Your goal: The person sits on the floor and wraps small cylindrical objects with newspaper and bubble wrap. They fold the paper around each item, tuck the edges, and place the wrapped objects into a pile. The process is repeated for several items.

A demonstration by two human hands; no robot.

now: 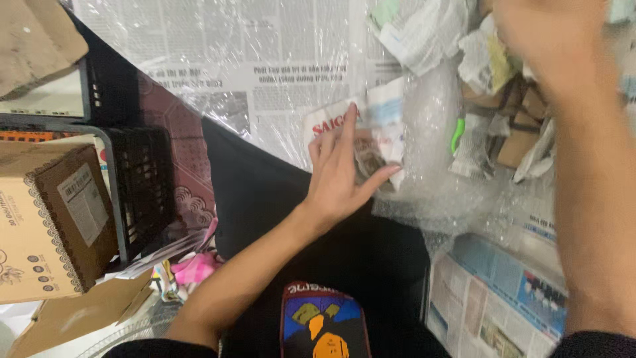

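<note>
My left hand (341, 169) lies flat with fingers spread on a folded newspaper (377, 126), its thumb against a small wrapped bundle (371, 162) beside a sheet of bubble wrap (430, 159). My right hand (550, 33) is raised at the top right, blurred, over a heap of crumpled paper and cardboard scraps (503, 99); whether it holds anything is unclear. A green-handled tool (457, 136) lies in the heap.
Newspaper under clear plastic film (265, 59) covers the floor ahead. A black plastic crate (142, 192) and a brown cardboard box (50, 219) stand at the left. More newspaper (497, 298) lies at the lower right. My dark-clothed lap (318, 265) fills the centre.
</note>
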